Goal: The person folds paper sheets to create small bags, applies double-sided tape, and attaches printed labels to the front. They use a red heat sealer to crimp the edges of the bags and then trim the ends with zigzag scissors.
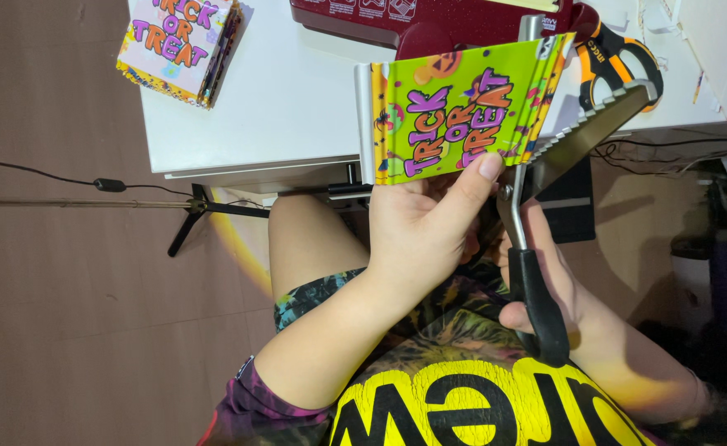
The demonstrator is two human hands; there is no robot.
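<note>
The left hand (417,235) is closed on the lower edge of a green holiday-print paper stack (463,111), held upright in front of the desk (297,91). The right hand (549,289) is wrapped around the black handles of zigzag-bladed scissors (537,215), blades parted at the stack's right edge. Advice: keep the sheets squared and pinched close beside the blades, thumb outside the cut line.

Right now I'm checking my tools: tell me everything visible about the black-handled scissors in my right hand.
The black-handled scissors with wavy-edged metal blades stand open, blades pointing up and spread round the right edge of the bright green printed paper stack. The right hand grips the black handle; the pivot screw shows beside the left hand thumb.
</note>
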